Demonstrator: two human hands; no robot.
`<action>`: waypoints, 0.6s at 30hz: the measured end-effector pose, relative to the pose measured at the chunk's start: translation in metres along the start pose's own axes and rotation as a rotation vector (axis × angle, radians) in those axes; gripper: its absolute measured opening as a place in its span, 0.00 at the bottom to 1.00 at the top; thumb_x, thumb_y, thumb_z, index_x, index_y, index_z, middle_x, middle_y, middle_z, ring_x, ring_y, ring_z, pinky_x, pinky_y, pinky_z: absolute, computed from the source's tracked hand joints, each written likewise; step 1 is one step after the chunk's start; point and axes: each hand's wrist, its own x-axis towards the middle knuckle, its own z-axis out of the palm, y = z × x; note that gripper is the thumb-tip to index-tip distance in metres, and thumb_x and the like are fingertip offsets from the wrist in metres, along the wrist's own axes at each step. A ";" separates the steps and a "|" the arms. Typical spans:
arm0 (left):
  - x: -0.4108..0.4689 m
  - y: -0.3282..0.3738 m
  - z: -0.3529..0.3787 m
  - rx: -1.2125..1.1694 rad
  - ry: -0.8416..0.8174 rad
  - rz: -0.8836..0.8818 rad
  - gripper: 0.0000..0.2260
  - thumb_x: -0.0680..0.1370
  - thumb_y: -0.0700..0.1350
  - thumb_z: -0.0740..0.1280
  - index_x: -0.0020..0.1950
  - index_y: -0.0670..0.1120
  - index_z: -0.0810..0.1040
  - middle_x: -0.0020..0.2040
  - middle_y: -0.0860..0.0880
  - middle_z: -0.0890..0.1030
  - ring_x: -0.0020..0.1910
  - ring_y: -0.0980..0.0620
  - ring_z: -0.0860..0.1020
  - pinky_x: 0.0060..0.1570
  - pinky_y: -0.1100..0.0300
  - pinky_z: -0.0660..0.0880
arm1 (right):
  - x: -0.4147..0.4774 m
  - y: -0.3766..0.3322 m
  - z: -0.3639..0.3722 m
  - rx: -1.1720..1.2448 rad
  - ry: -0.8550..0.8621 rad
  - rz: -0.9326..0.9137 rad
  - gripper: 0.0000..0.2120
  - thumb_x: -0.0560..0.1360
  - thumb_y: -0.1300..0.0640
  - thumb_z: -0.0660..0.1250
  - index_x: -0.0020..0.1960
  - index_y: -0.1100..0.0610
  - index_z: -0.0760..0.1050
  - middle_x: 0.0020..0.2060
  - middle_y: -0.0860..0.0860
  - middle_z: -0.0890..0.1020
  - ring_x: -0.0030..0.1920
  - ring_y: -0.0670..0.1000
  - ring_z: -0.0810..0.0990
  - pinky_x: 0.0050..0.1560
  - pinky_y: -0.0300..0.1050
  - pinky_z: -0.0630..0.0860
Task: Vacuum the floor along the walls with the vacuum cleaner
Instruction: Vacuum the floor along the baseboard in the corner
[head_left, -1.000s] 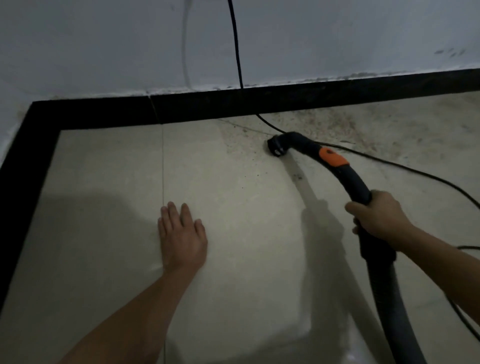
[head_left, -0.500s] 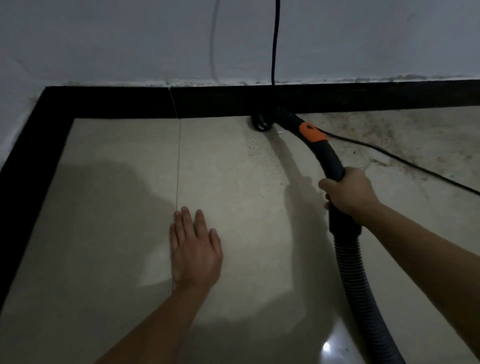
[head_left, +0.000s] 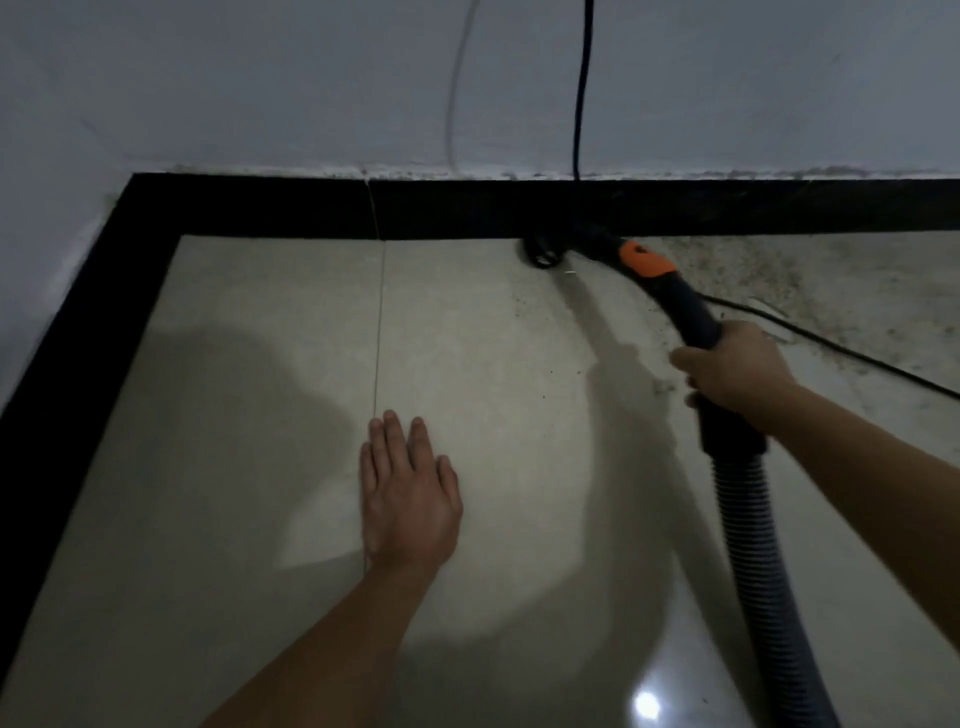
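Now right hand (head_left: 737, 371) fingers curl around vacuum handle (head_left: 693, 317), nozzle (head_left: 543, 252) on floor (head_left: 260, 364) touching black baseboard (head_left: 260, 208). Left hand (head_left: 408, 499) flat on floor, fingers straight. Dirt specks (head_left: 753, 270) just right of nozzle.

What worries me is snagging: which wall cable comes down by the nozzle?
The black cable, meeting the skirting above the nozzle; the pale cable hangs further left.

One view is given, taken from a camera worn on the head. It is pointed forward and down at the floor (head_left: 260, 364), from close above. The wall (head_left: 260, 78) and its black strip (head_left: 260, 208) are caught across the top. The left hand (head_left: 410, 499) and right hand (head_left: 732, 364) are seen stretched out from the bottom and right edges, and the vacuum hose (head_left: 748, 519) is cut off at the bottom edge.
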 end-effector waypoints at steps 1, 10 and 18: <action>0.000 0.000 0.000 -0.005 0.003 -0.001 0.28 0.78 0.52 0.47 0.72 0.40 0.68 0.73 0.35 0.64 0.74 0.38 0.61 0.73 0.45 0.58 | 0.001 0.015 -0.013 -0.003 0.020 0.037 0.15 0.72 0.54 0.72 0.55 0.59 0.75 0.36 0.56 0.83 0.29 0.55 0.84 0.33 0.48 0.81; 0.000 0.000 0.001 0.002 0.011 0.007 0.27 0.78 0.51 0.49 0.71 0.38 0.69 0.72 0.34 0.65 0.73 0.37 0.62 0.72 0.44 0.59 | -0.034 0.056 -0.013 -0.062 0.026 0.051 0.13 0.71 0.54 0.72 0.52 0.56 0.73 0.34 0.54 0.83 0.27 0.53 0.84 0.37 0.55 0.83; 0.000 0.001 0.002 -0.005 0.013 0.006 0.27 0.77 0.51 0.49 0.71 0.39 0.69 0.73 0.34 0.65 0.73 0.37 0.62 0.72 0.45 0.58 | -0.040 0.000 0.015 -0.165 -0.060 -0.119 0.13 0.71 0.50 0.69 0.52 0.52 0.71 0.38 0.53 0.82 0.34 0.55 0.84 0.42 0.55 0.83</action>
